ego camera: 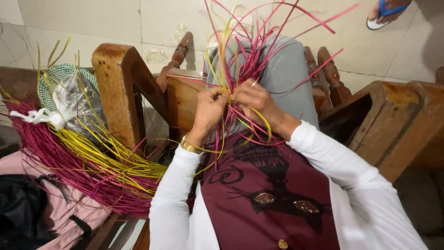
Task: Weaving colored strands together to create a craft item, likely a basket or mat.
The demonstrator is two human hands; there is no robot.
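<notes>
Pink and yellow straw strips [252, 60] fan out from between your two hands, which meet just above your lap, over the grey cloth [289, 74] on your knees. Your left hand [209, 111] is curled shut, its fingers [217, 95] pinched on the knot of strips where the weave starts. Your right hand [256, 99] presses against it from the other side, fingers folded closed around the same cluster, with one yellow strip looping down over the wrist. The two hands touch at the knuckles, so the exact crossing of the strips is hidden between them. Loose ends rise away from the hands toward the tiled floor [92, 23], and others hang down over your maroon vest [268, 194].

A gold bracelet [190, 146] sits on your left wrist, just below the hand. Left of your hands stands a wooden chair arm [118, 88], and beyond it lies a big bundle of pink and yellow straw [88, 162], tied at its top with a white strip [44, 116] and resting against a green woven disc wrapped in clear plastic [64, 88]. Under that bundle lies a pink bag [55, 208]. Right of your hands is another wooden armrest [393, 120]. Far beyond the strips, another person's foot in a blue sandal [386, 11] rests on the floor.
</notes>
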